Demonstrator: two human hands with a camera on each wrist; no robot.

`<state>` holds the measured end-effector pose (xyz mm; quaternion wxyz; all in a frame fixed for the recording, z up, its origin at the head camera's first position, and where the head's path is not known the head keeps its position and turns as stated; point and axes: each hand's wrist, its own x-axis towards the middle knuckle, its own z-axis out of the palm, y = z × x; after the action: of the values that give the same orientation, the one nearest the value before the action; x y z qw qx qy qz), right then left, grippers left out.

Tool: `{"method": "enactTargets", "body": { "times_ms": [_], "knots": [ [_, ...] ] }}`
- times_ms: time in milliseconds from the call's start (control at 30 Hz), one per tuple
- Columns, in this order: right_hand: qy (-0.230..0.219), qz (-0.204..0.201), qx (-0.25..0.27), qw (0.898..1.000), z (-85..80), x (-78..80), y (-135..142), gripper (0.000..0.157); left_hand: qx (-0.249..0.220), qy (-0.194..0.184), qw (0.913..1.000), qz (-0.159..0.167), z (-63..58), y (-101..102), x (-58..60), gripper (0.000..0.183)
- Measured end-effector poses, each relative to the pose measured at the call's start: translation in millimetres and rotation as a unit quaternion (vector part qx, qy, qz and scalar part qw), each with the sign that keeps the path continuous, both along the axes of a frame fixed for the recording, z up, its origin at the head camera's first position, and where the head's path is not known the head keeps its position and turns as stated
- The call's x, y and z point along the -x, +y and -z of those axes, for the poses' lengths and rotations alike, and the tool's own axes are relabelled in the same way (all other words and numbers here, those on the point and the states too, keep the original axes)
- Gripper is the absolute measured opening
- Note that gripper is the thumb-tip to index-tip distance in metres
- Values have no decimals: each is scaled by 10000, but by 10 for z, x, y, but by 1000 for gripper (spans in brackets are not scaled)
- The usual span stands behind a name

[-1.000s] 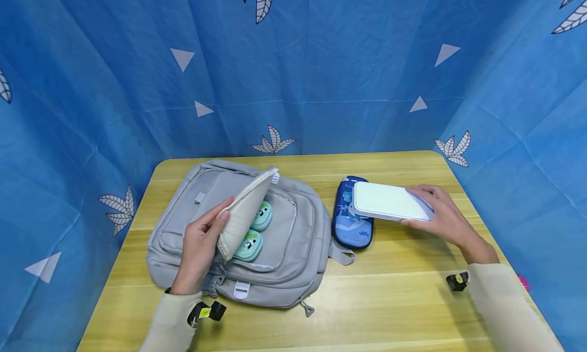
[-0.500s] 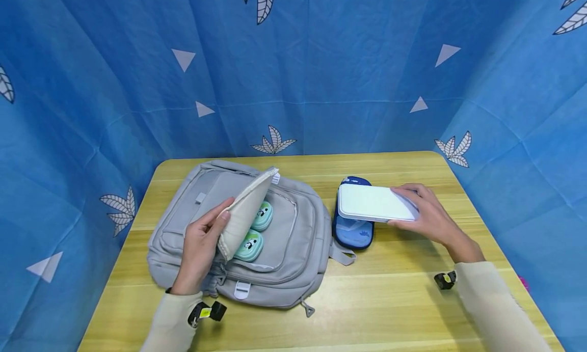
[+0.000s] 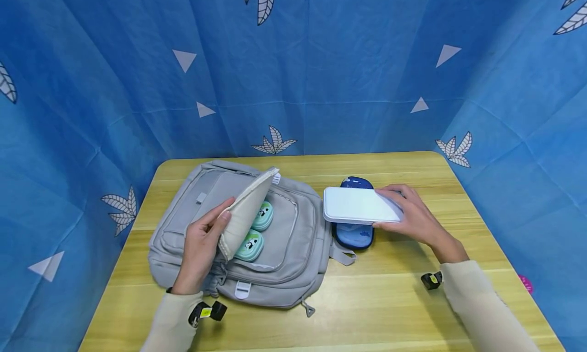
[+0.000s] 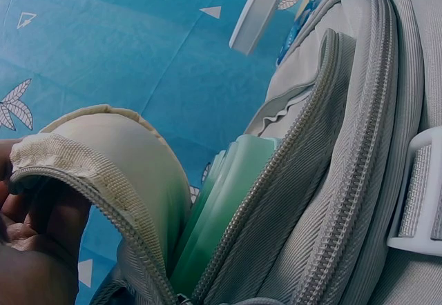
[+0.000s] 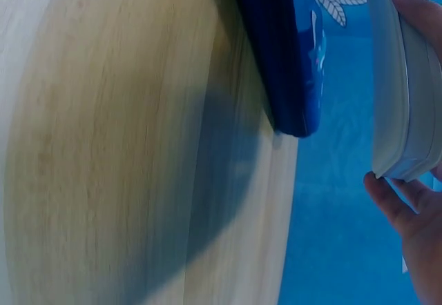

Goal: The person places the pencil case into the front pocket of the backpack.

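A grey backpack (image 3: pixel 298 250) lies flat on the left of the table. My left hand (image 3: pixel 202 245) pinches the edge of its front pocket flap (image 3: pixel 247 209) and holds it raised, cream lining showing. Inside the open pocket sit two mint-green cases (image 3: pixel 263 216) with panda prints; the left wrist view shows a green case (image 4: pixel 224 188) behind the zipper. My right hand (image 3: pixel 412 214) grips a white, flat rectangular box with rounded corners (image 3: pixel 359 205) by its right end, held above a dark-blue pencil case (image 3: pixel 355 236) and partly hiding it. In the right wrist view, thumb and fingers clasp the white box (image 5: pixel 397 98).
The wooden table (image 3: pixel 367 301) has a rounded far edge close to a blue patterned curtain (image 3: pixel 302 77). A backpack strap (image 3: pixel 343 252) lies beside the pencil case, and a zipper pull (image 3: pixel 308 308) sticks out near the front. Something pink (image 3: pixel 526 283) shows past the right table edge.
My right hand has carried the white box leftward across the pencil case, towards the backpack. The left hand and the raised flap have stayed in place.
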<state>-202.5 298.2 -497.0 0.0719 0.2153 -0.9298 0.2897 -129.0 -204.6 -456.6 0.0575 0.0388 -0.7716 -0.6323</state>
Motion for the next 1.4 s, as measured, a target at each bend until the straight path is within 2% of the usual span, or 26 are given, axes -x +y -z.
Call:
{"method": "enactTargets", "body": {
  "times_ms": [700,1400],
  "knots": [
    [-133,-162,-60,9998,8,36,-410,90,-15,-79,10000,36,-7,2,2,39],
    [111,-435,-207,9988,-31,78,-914,88,27,-82,10000,-9,-10,-4,-4,38]
  ]
}}
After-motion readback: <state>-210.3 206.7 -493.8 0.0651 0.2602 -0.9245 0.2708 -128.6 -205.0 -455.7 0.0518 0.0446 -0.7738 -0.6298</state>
